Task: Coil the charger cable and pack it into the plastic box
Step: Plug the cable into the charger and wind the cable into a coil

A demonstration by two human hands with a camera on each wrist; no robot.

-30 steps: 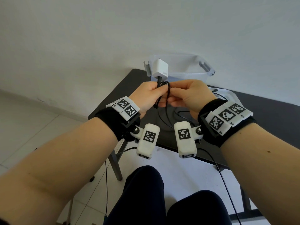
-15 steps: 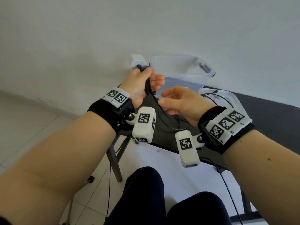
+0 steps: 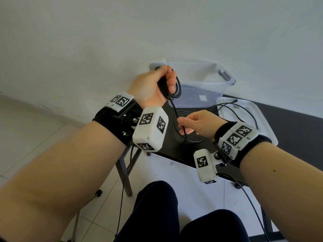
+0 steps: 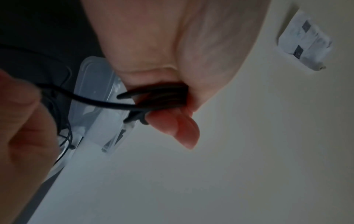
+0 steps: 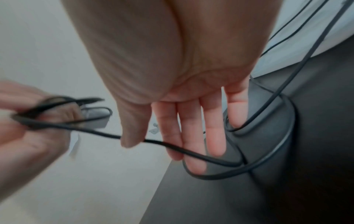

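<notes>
The left hand [image 3: 153, 86] is raised above the near left corner of a dark table [image 3: 288, 126], its fingers curled round several coiled loops of the black charger cable [image 3: 174, 105]. The white charger plug [image 3: 157, 64] peeks out just behind that hand. From the bundle one strand drops to the right hand [image 3: 197, 124], which is lower and nearer the person; there the thumb and forefinger pinch the strand while the other fingers hang straight, as the right wrist view shows. Past that hand the cable lies in a loose loop on the table top and trails on across the clear lid [image 3: 262, 123], which lies flat at the right, touching the box.

The clear plastic box [image 3: 225, 81] stands open at the far edge of the table, against a plain pale wall [image 3: 157, 28]. In the head view its inside seems to hold none of the cable. The table has dark metal legs [image 3: 125, 172] and stands on a floor of light tiles [image 3: 35, 137]. The person's dark-trousered knees [image 3: 157, 206] show at the bottom.
</notes>
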